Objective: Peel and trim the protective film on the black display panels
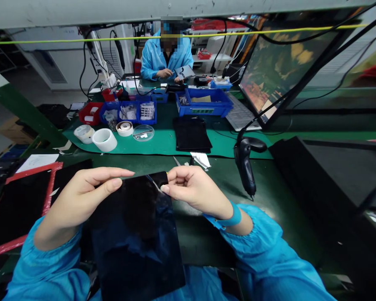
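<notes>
A glossy black flat panel [138, 242] leans toward me at the near edge of the bench, its top edge tilted up. My left hand [81, 192] grips its upper left corner, thumb on the front and index finger stretched along the top edge. Pinched between the thumb and fingers of my right hand [196, 188] is a pair of slim metal tweezers [155, 184]. Their tips touch or hover just over the panel near its top edge; I cannot tell which. The right fingers are by the panel's upper right corner.
Behind the panel lie black sheets [191, 134], white paper scraps [201, 159] and tape rolls [104, 140]. Blue bins [203, 109] line the back. A barcode scanner [246, 167] hangs at right, before a monitor [278, 71]. A red-edged panel [19, 205] lies left. A co-worker [166, 54] sits opposite.
</notes>
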`<state>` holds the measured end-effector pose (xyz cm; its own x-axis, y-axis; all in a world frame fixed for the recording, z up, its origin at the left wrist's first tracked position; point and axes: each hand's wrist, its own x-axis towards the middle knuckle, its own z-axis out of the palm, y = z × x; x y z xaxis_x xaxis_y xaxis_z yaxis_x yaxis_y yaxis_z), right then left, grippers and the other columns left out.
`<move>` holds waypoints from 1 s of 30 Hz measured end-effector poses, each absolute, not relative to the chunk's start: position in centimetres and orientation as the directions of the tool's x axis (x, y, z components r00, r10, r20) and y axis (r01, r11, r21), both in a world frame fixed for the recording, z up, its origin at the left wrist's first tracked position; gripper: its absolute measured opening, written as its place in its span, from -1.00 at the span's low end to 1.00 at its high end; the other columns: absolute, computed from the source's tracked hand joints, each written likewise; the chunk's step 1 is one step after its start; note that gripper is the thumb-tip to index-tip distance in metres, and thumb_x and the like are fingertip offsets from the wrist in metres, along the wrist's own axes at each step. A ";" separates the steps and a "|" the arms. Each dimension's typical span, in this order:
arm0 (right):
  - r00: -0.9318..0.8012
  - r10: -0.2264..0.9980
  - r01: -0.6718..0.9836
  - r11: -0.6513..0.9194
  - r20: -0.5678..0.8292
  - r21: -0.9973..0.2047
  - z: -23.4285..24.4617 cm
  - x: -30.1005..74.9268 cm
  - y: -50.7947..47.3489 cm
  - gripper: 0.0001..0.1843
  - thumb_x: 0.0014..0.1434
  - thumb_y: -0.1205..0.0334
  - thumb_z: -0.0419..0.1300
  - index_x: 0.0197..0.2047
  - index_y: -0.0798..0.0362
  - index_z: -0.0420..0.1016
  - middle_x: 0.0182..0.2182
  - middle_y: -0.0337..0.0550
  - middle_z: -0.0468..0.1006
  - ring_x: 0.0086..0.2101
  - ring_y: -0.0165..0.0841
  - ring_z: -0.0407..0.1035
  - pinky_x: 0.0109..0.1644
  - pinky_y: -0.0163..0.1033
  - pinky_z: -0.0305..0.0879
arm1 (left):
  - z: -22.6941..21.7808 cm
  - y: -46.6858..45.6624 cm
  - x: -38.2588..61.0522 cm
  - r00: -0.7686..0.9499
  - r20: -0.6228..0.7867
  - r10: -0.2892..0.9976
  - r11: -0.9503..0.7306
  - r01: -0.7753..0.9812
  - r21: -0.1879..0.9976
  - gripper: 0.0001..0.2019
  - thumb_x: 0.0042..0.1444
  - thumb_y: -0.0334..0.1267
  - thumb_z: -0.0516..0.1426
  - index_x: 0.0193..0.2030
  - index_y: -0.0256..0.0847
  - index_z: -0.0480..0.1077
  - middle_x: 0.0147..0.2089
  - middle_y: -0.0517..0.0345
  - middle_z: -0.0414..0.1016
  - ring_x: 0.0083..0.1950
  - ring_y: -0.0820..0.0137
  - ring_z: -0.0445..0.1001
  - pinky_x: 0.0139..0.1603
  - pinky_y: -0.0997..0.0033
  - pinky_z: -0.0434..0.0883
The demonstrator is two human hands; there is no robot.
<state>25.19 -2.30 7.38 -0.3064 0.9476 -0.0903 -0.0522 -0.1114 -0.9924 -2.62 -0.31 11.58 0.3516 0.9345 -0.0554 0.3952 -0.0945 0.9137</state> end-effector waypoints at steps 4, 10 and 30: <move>-0.316 0.945 -0.067 -0.115 -0.088 -0.991 7.2 25.3 -2.4 -0.57 -0.03 0.04 0.58 -0.33 0.09 0.49 -0.47 -0.26 0.54 -0.47 -0.45 0.39 -0.37 -0.33 0.27 | 11.6 -0.5 -2.4 0.339 -0.016 0.941 -0.133 0.411 0.902 -0.68 0.28 0.05 0.32 0.07 0.00 0.70 0.01 0.10 0.76 -0.09 0.23 0.69 -0.19 0.55 0.54; -0.325 0.943 -0.059 -0.099 -0.074 -0.993 7.0 25.2 -2.4 -0.51 -0.06 -0.01 0.61 -0.31 0.07 0.47 -0.46 -0.25 0.58 -0.44 -0.41 0.46 -0.32 -0.29 0.37 | 12.0 -0.6 -2.4 0.461 0.051 0.886 -0.269 0.422 0.866 -0.73 0.40 -0.04 0.22 0.13 0.11 0.68 0.12 0.21 0.72 0.14 0.24 0.66 0.18 0.53 0.48; -0.221 0.946 0.358 0.305 0.237 -0.882 3.5 26.8 2.3 -0.62 0.42 0.02 0.24 0.15 0.09 0.49 -0.04 0.04 0.65 -0.03 -0.17 0.57 0.09 -0.08 0.49 | 12.1 -0.4 -2.5 0.553 0.364 0.750 -0.651 0.518 0.555 -0.66 0.45 -0.40 0.05 0.07 -0.03 0.63 0.02 0.17 0.67 0.01 0.32 0.63 0.07 0.44 0.47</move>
